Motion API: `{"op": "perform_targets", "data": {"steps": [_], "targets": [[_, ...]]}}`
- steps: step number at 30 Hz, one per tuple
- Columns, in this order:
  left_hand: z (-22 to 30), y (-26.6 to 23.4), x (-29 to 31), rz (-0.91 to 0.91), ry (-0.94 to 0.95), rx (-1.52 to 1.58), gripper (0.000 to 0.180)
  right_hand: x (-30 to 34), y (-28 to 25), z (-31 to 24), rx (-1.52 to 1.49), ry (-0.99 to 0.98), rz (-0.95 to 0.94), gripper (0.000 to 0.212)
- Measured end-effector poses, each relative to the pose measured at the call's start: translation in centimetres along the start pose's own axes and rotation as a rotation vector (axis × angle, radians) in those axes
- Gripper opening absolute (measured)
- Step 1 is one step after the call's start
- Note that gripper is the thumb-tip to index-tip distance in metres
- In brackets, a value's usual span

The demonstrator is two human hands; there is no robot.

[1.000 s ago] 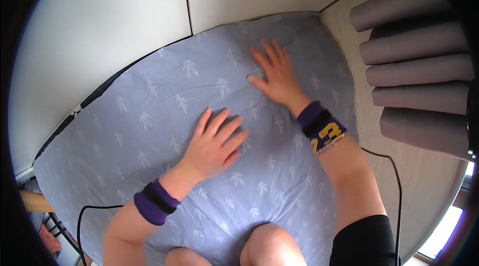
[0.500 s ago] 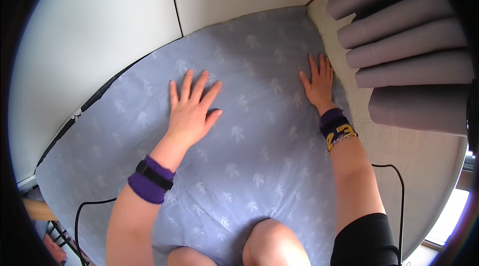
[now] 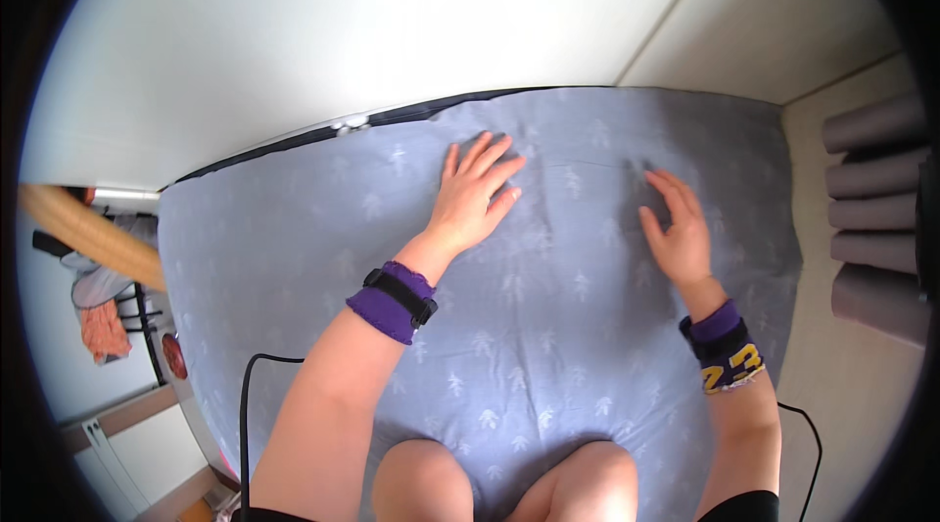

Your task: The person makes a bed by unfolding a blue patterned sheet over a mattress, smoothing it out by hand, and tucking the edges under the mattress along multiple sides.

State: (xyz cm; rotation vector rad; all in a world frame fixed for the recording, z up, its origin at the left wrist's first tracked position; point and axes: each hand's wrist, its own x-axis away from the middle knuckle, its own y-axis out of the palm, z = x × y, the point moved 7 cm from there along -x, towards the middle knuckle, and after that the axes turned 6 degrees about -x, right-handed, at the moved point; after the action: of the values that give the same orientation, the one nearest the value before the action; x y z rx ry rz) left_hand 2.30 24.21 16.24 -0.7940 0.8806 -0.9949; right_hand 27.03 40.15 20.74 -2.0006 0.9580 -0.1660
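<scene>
Sheet in blue-grey with pale leaf prints spreads beneath both hands, running from a kneeling person's knees to a white wall, with a gathered mauve-grey curtain at right. A dark strip shows along the sheet's far edge, left of centre. The left hand reaches toward that edge, fingers spread, palm down and grasping nothing. The right hand, well apart, is empty too, fingers loosely extended, thumb clear; whether it touches the fabric cannot be told. The pose suggests smoothing is the step in hand. Fine creases between the hands would call next for flat, outward strokes with light, even pressure. Purple wristbands circle both wrists.
</scene>
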Motion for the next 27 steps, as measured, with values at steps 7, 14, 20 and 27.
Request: {"op": "perform_targets", "data": {"steps": [7, 14, 20, 27], "targets": [[-13.3, -10.9, 2.6, 0.350, -0.229, -0.131, 0.017, -8.1, 11.2, -6.7, -0.373, 0.099, -0.038, 0.021], [-21.1, -10.2, -0.1, -0.255, -0.448, 0.073, 0.020, -6.6, 15.1, -4.2, -0.493, 0.055, -0.028, 0.005], [-21.1, -10.0, -0.1, -0.486, -0.472, 0.179, 0.020, -7.7, 15.5, -3.6, -0.513, 0.230, -0.071, 0.022], [-21.1, -12.3, 1.8, -0.435, -0.504, -0.047, 0.017, -13.2, 13.8, -7.8, -0.359, 0.227, -0.242, 0.027]]}}
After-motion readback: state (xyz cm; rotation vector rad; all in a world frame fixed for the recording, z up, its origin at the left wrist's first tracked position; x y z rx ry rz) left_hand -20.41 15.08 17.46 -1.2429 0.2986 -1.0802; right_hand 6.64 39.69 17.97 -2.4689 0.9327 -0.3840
